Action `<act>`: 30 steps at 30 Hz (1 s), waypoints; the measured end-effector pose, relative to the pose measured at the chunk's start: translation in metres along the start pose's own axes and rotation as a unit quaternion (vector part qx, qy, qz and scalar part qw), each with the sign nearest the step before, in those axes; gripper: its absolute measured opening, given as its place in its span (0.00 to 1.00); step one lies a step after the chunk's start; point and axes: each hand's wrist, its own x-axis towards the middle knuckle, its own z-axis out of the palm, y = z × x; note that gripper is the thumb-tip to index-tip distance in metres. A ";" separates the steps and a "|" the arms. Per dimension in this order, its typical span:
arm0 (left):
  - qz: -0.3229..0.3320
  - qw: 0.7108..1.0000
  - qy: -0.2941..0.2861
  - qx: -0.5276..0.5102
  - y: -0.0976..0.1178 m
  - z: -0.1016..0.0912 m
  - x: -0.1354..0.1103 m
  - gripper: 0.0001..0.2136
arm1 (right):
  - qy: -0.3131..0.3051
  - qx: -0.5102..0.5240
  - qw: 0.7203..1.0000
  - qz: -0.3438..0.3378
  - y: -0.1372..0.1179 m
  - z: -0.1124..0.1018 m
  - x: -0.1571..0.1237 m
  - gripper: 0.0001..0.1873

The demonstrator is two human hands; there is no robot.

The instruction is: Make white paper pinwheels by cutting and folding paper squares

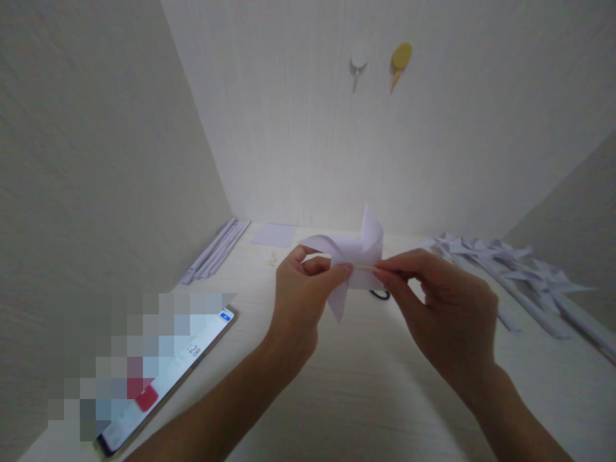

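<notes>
Between my hands, above the table, is a white paper pinwheel with some corners curled in toward its centre and one blade pointing down. My left hand pinches it near the middle, the thumb pressing on the folded paper. A thin wooden toothpick lies level in front of the paper, its near end pinched between the thumb and fingertips of my right hand. Its other end reaches my left thumb; I cannot tell whether it pierces the paper. Behind the pinwheel a black loop, perhaps a scissors handle, shows partly.
Several rolled paper sticks lie at the back left, beside a flat paper sheet and a few toothpicks. Several pinwheels on paper sticks rest at the right. A lit phone leans at the left. Two hooks are on the wall.
</notes>
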 end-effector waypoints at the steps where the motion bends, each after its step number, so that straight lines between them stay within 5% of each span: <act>1: -0.002 1.000 0.005 0.000 0.000 0.000 -0.001 0.12 | -0.007 -0.010 1.000 -0.004 -0.001 0.000 0.000 0.02; 15: 0.073 0.997 0.034 0.013 -0.003 0.005 -0.009 0.05 | 0.000 -0.122 0.987 -0.102 -0.010 0.001 -0.005 0.07; 25: 0.181 0.977 0.072 0.088 -0.008 0.003 -0.013 0.04 | -0.064 -0.130 0.971 -0.191 -0.015 0.000 -0.006 0.10; 30: 0.180 0.978 0.050 0.090 -0.005 0.000 -0.007 0.04 | -0.081 -0.126 0.973 -0.175 -0.006 -0.001 -0.005 0.08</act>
